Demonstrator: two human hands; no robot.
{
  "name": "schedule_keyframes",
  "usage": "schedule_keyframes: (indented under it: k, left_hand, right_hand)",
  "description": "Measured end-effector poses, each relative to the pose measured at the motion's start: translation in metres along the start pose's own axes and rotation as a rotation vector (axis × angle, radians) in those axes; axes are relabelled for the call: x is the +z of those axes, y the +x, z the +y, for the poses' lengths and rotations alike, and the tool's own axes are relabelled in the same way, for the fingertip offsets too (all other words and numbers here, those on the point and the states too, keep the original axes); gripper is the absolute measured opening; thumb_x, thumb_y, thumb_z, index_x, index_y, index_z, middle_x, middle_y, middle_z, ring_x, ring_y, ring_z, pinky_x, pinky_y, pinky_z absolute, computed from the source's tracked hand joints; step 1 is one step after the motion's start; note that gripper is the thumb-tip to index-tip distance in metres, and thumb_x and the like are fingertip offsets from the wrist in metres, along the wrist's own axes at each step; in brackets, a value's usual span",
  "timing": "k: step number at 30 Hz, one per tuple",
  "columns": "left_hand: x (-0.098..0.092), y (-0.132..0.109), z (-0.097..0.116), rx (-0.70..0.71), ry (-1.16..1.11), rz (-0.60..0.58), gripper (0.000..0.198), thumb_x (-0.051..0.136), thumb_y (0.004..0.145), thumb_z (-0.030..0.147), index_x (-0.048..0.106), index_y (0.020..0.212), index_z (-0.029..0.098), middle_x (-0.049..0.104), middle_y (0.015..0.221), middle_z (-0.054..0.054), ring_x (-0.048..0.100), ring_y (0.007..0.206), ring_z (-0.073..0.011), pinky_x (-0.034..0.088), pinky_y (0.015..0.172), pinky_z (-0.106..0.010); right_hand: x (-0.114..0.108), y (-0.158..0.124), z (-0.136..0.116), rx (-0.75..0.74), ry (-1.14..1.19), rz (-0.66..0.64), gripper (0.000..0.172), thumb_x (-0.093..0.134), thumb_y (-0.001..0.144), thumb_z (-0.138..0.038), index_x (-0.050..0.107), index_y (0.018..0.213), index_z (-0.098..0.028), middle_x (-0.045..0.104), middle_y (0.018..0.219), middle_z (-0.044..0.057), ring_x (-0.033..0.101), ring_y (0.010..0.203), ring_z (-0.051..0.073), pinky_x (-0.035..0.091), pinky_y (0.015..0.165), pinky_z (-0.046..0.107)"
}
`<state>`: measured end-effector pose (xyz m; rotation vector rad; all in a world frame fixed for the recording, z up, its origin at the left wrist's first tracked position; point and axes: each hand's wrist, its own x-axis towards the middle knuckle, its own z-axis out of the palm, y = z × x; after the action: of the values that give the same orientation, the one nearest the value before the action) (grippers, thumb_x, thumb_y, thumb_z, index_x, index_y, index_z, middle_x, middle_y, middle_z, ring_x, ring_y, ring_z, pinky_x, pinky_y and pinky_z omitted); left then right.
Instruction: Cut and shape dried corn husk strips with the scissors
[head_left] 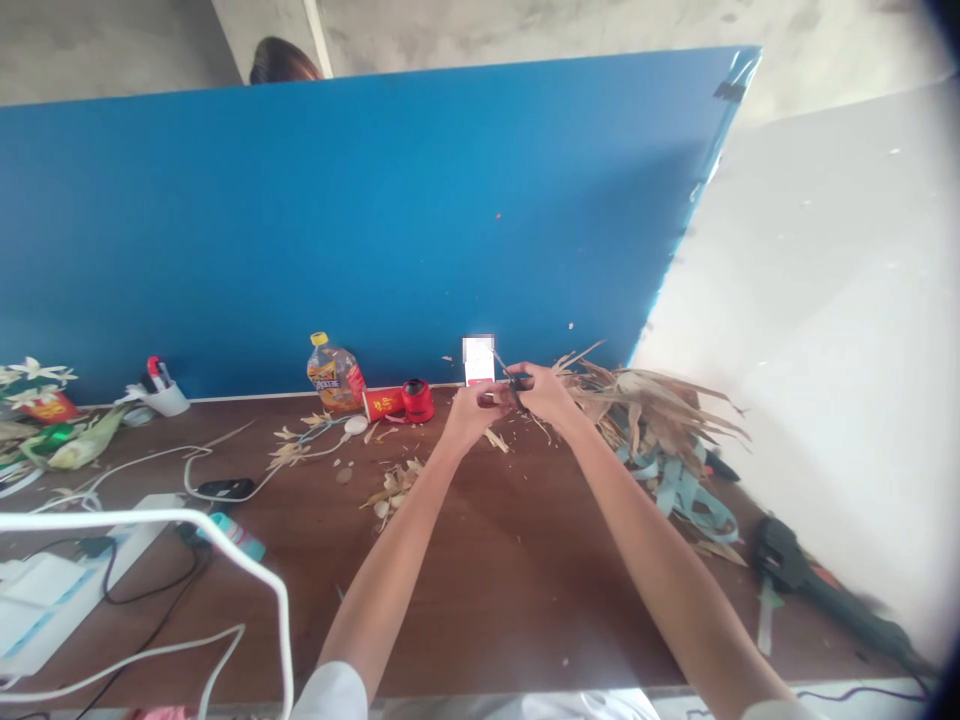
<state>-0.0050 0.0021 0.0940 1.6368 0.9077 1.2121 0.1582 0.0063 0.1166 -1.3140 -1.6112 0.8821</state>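
Observation:
Both my hands reach forward over the brown table, close together near the blue partition. My right hand (pixel 549 396) is closed on a pair of scissors (pixel 517 384) with dark handles; a thin blade points up and to the left. Just left of the scissors, my left hand (pixel 470 416) is pinched closed, and what lies between its fingertips is too small to make out. Behind the hands a lit phone (pixel 479 360) leans upright against the partition. Small pale scraps (pixel 496 440) lie on the table beneath the hands.
Dried husks (pixel 652 400) and pale blue strips (pixel 686 495) are heaped on the right, with a black glue gun (pixel 817 585) beyond. Leftward stand a red cup (pixel 384 403), a tape roll (pixel 418 402) and a bottle (pixel 334 375). A white cable (pixel 281 600) arches over a power strip (pixel 97 580).

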Motion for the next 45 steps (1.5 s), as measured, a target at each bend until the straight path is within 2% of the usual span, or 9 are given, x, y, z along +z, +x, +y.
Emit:
schedule_keyframes:
  k: [6, 9, 16, 21, 29, 35, 38, 41, 45]
  left_hand:
    - [0.0, -0.002, 0.01, -0.02, -0.06, 0.028, 0.033, 0.07, 0.071, 0.031, 0.071, 0.099, 0.016, 0.071, 0.095, -0.008, 0.065, 0.086, -0.0201, 0.051, 0.075, -0.03]
    - [-0.001, -0.001, 0.009, -0.045, -0.055, 0.042, 0.032, 0.069, 0.072, 0.032, 0.072, 0.099, 0.016, 0.071, 0.097, -0.008, 0.065, 0.086, -0.0194, 0.051, 0.075, -0.029]
    - [-0.006, 0.002, 0.001, -0.031, -0.055, 0.047, 0.021, 0.068, 0.07, 0.027, 0.067, 0.086, 0.014, 0.069, 0.087, -0.007, 0.063, 0.077, -0.0157, 0.051, 0.069, -0.028]
    - [-0.009, 0.0, 0.004, -0.012, -0.01, 0.008, 0.019, 0.068, 0.07, 0.026, 0.064, 0.085, 0.015, 0.067, 0.085, -0.005, 0.062, 0.076, -0.0147, 0.05, 0.07, -0.028]
    - [-0.011, -0.001, 0.007, -0.05, 0.015, -0.068, 0.024, 0.072, 0.068, 0.03, 0.063, 0.082, 0.014, 0.068, 0.082, -0.006, 0.063, 0.076, -0.0163, 0.05, 0.073, -0.03]
    - [-0.007, -0.001, -0.002, -0.177, -0.072, 0.017, 0.037, 0.072, 0.067, 0.048, 0.062, 0.073, 0.013, 0.068, 0.07, -0.008, 0.063, 0.063, -0.0157, 0.049, 0.065, -0.029]
    - [-0.007, -0.001, -0.004, -0.173, -0.111, 0.009, 0.038, 0.076, 0.064, 0.046, 0.06, 0.073, 0.013, 0.067, 0.068, -0.007, 0.061, 0.061, -0.0139, 0.048, 0.062, -0.027]
    - [-0.006, -0.003, 0.0, -0.201, -0.139, -0.013, 0.038, 0.078, 0.062, 0.042, 0.062, 0.082, 0.013, 0.067, 0.069, -0.006, 0.06, 0.061, -0.0125, 0.046, 0.061, -0.025]
    - [-0.006, -0.006, 0.004, -0.192, -0.088, -0.094, 0.034, 0.074, 0.067, 0.042, 0.067, 0.08, 0.011, 0.064, 0.068, -0.005, 0.054, 0.059, -0.0103, 0.042, 0.058, -0.024]
  right_hand:
    - [-0.002, 0.0, -0.002, -0.035, 0.104, -0.016, 0.061, 0.065, 0.062, -0.019, 0.055, 0.122, -0.016, 0.068, 0.075, 0.003, 0.057, 0.06, 0.014, 0.045, 0.055, 0.024]
    - [-0.004, -0.001, -0.004, -0.044, 0.113, -0.022, 0.064, 0.065, 0.061, -0.017, 0.054, 0.123, -0.017, 0.068, 0.073, 0.002, 0.058, 0.061, 0.014, 0.046, 0.056, 0.025]
    - [-0.005, -0.004, -0.008, -0.079, 0.08, 0.006, 0.061, 0.062, 0.063, -0.02, 0.053, 0.123, -0.016, 0.066, 0.068, 0.001, 0.054, 0.056, 0.012, 0.042, 0.054, 0.023]
    - [-0.004, -0.006, -0.009, -0.13, -0.042, 0.012, 0.054, 0.061, 0.064, -0.023, 0.057, 0.118, -0.018, 0.067, 0.074, 0.002, 0.052, 0.057, 0.012, 0.039, 0.052, 0.023]
    - [-0.007, -0.007, -0.011, -0.221, -0.162, -0.019, 0.05, 0.055, 0.066, -0.021, 0.059, 0.116, -0.018, 0.062, 0.072, 0.0, 0.05, 0.061, 0.013, 0.034, 0.051, 0.021]
    - [-0.008, -0.01, -0.012, -0.242, -0.163, -0.162, 0.058, 0.051, 0.067, -0.018, 0.054, 0.124, -0.019, 0.062, 0.073, 0.0, 0.046, 0.055, 0.011, 0.03, 0.049, 0.021]
    - [-0.008, -0.01, -0.01, -0.248, -0.123, -0.162, 0.058, 0.052, 0.068, -0.019, 0.053, 0.126, -0.018, 0.062, 0.073, 0.001, 0.047, 0.057, 0.011, 0.032, 0.05, 0.021]
    - [-0.008, -0.008, -0.008, -0.255, -0.066, -0.158, 0.054, 0.054, 0.07, -0.021, 0.054, 0.124, -0.019, 0.063, 0.076, 0.001, 0.052, 0.063, 0.013, 0.035, 0.053, 0.022]
    - [-0.008, -0.004, -0.005, -0.279, -0.05, -0.102, 0.051, 0.055, 0.069, -0.019, 0.055, 0.121, -0.019, 0.063, 0.077, 0.002, 0.054, 0.067, 0.014, 0.039, 0.056, 0.023]
